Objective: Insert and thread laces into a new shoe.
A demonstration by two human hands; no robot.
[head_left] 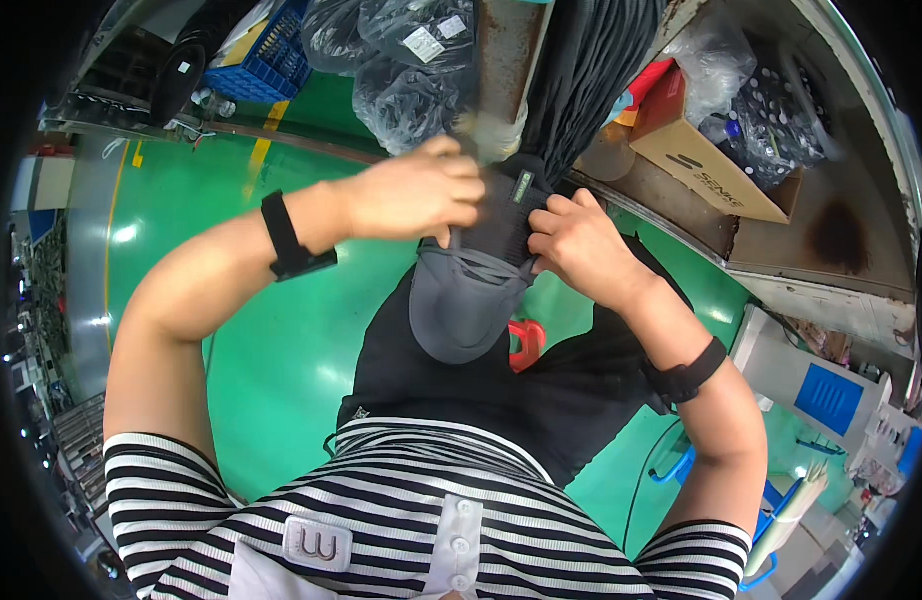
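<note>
A dark grey shoe upper (461,310) hangs in front of my lap, rounded toe toward me. Thin cords cross its middle, and a small green-edged label (522,188) sits on the ribbed dark part beyond them. My left hand (416,195) is closed at the upper's left side, slightly smeared by motion; what its fingertips hold is hidden. On the other side, my right hand (581,245) pinches the upper's right edge with curled fingers. Just past the upper, a thick bundle of black laces (591,80) hangs beside a rusty metal post (506,70).
Clear plastic bags of dark items (411,60) lie beyond my left hand, near a blue crate (261,60). To the right, an open cardboard box (711,170) rests on a stained metal shelf (831,240). A red object (526,345) shows below the upper.
</note>
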